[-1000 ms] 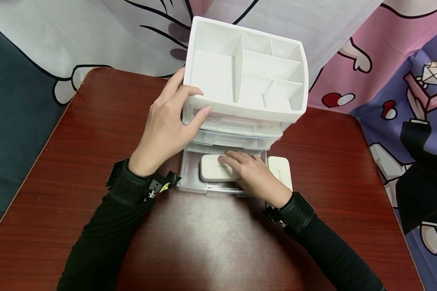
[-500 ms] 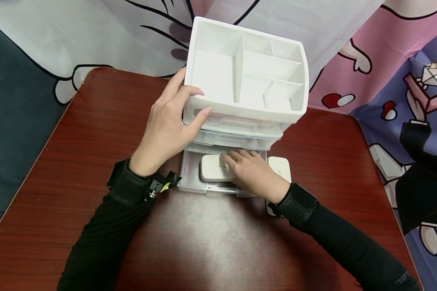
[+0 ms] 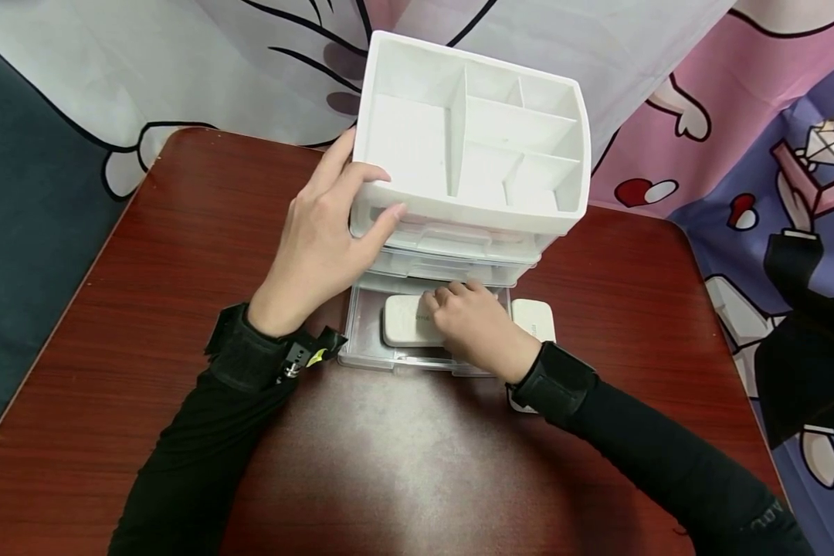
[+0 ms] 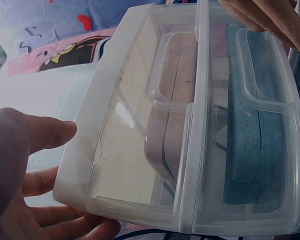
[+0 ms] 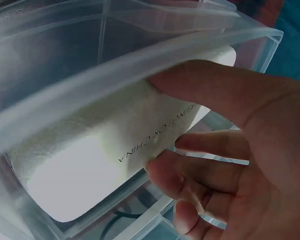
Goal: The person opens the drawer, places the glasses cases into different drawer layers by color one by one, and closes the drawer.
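A white drawer organizer (image 3: 417, 154) with a divided top tray stands at the back of the table. My left hand (image 3: 313, 239) grips its front left corner, thumb at the front and the other fingers round the rim and side. Its clear bottom drawer (image 3: 363, 324) is pulled out and holds a white glasses case (image 3: 405, 320) with small print. My right hand (image 3: 476, 324) reaches into this drawer and holds the case by its right part. In the right wrist view the thumb (image 5: 190, 80) lies on one long side, fingertips (image 5: 162, 172) at the other.
Another white case (image 3: 531, 318) lies right of the drawer, partly hidden by my right wrist. In the left wrist view a pink case (image 4: 162, 145) and a blue case (image 4: 255, 145) show inside the upper drawers. A printed cloth (image 3: 264, 85) hangs behind the brown table (image 3: 181, 232).
My right hand has shifted slightly, its fingers curling in more on the case in the drawer. The left hand and the organizer keep their place.
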Demonstrator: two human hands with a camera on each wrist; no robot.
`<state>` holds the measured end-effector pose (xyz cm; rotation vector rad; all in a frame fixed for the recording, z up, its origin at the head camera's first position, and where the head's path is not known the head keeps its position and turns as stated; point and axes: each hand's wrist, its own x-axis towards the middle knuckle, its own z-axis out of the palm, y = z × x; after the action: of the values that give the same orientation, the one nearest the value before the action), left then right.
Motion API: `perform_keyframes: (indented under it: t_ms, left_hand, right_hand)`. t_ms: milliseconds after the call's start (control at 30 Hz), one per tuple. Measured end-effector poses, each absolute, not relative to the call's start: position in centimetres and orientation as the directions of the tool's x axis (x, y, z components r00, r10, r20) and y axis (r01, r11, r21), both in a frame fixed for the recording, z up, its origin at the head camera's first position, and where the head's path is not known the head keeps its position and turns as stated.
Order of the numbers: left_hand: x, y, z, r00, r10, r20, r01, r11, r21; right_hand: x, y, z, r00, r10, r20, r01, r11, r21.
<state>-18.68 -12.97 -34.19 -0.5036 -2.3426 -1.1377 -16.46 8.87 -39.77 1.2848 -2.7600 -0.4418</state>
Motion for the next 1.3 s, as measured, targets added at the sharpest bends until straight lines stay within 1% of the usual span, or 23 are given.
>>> perform_keyframes:
  t_ms: [100, 167, 367, 533, 733, 833, 933, 1033, 1100, 1200, 1300]
  left_hand:
    - [-18.7, -13.0, -34.2, -0.815, 0.114, 0.568, 0.517, 0.586, 0.624]
    - [-18.7, -13.0, -34.2, -0.815, 0.114, 0.568, 0.517, 0.586, 0.624]
    - [-18.7, -13.0, -34.2, -0.81, 0.115, 0.575, 0.524, 0.583, 0.621]
    - [-18.7, -12.9, -34.2, -0.807, 0.118, 0.579, 0.529, 0.58, 0.619]
    - [-18.7, -12.9, -34.2, -0.812, 0.115, 0.573, 0.521, 0.587, 0.62]
    - [-18.7, -12.9, -34.2, -0.813, 0.116, 0.571, 0.519, 0.588, 0.62]
    - [-18.7, -12.9, -34.2, -0.812, 0.114, 0.573, 0.52, 0.587, 0.62]
    - [-18.7, -12.9, -34.2, -0.81, 0.112, 0.575, 0.521, 0.586, 0.62]
    - [-18.7, -12.9, -34.2, -0.811, 0.112, 0.574, 0.52, 0.587, 0.621]
    - [-18.7, -12.9, -34.2, -0.811, 0.114, 0.574, 0.521, 0.586, 0.62]
    - [-18.7, -12.9, -34.2, -0.808, 0.113, 0.578, 0.525, 0.586, 0.618]
  right_hand:
    - [-16.7, 8.8, -39.6, -0.663, -0.741, -0.104, -0.737, 0.624, 0.26]
    - [-16.7, 8.8, -39.6, -0.669, -0.735, -0.109, -0.735, 0.634, 0.24]
    - [-16.8, 8.8, -39.9, -0.674, -0.737, -0.051, -0.73, 0.654, 0.2]
    - [-16.9, 8.7, -40.2, -0.682, -0.731, -0.025, -0.719, 0.664, 0.206]
    - [-16.8, 8.9, -40.4, -0.67, -0.743, 0.005, -0.723, 0.654, 0.223]
    - [-16.7, 9.2, -40.3, -0.661, -0.749, 0.039, -0.728, 0.654, 0.207]
    - [-16.4, 9.5, -40.1, -0.656, -0.751, 0.08, -0.735, 0.659, 0.16]
    - [-16.0, 9.6, -39.8, -0.66, -0.745, 0.094, -0.742, 0.667, 0.073]
    - [-15.5, 9.5, -39.6, -0.672, -0.737, 0.072, -0.74, 0.673, -0.005]
    - [-14.8, 9.4, -39.5, -0.695, -0.719, 0.001, -0.715, 0.691, -0.105]
    - [-14.2, 9.2, -39.5, -0.708, -0.704, -0.054, -0.693, 0.707, -0.14]
